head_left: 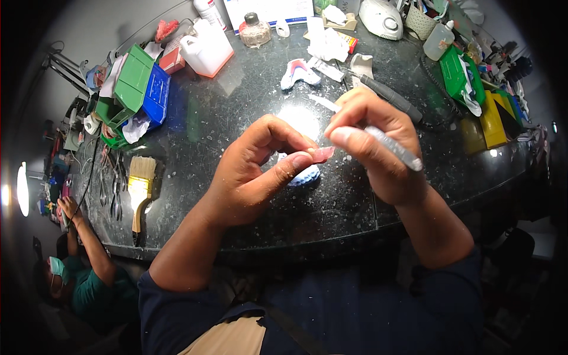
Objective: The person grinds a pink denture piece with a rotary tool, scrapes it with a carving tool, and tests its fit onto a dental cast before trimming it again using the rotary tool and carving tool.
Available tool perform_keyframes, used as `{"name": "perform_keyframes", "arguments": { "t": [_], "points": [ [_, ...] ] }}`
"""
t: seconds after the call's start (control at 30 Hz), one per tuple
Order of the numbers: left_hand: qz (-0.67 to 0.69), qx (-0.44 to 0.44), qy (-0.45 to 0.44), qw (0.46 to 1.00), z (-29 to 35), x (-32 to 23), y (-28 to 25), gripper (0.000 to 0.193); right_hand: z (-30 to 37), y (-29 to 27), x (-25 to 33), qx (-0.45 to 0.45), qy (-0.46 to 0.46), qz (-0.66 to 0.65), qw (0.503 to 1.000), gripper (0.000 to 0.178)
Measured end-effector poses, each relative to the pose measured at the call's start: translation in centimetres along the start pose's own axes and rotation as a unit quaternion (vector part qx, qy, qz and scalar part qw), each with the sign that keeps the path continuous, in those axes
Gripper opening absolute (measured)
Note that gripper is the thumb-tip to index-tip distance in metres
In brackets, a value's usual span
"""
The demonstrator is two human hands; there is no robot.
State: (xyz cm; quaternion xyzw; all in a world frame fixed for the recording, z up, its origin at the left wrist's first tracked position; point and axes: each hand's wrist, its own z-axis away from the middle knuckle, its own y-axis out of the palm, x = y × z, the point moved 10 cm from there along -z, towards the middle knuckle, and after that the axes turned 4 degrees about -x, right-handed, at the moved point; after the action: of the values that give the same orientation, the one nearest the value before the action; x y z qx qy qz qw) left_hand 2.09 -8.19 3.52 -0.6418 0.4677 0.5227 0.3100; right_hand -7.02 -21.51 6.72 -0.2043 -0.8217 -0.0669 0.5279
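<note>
A small pink wax piece [323,154] is pinched between thumb and forefinger of the left hand [254,171], above the dark table [236,112]. It is judged light, soft and easily marred, best held by its edges. The right hand [378,139] fingers are closed around a slim metal tool [393,148]. Beyond the fingers, green and blue bins [142,89] hold oddments; a white jug [207,47] stands shut.

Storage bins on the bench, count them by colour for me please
Green bins: 2
Blue bins: 1
Yellow bins: 1
Total: 4 that show plainly; others may be hidden in the clutter at the bench's edges.
</note>
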Motion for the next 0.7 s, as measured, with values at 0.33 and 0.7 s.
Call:
{"name": "perform_keyframes", "arguments": {
  "t": [0.33,0.7],
  "points": [
    [0.150,-0.062,-0.041,0.986,-0.3,1.8,-1.8,0.023,0.3,-2.1,0.8,-0.116,-0.015,0.019,0.993,0.024],
    [0.104,-0.096,0.001,0.990,-0.3,0.7,-2.3,0.024,0.9,-0.6,3.7,-0.011,-0.160,0.127,0.979,0.037]
  ]
}}
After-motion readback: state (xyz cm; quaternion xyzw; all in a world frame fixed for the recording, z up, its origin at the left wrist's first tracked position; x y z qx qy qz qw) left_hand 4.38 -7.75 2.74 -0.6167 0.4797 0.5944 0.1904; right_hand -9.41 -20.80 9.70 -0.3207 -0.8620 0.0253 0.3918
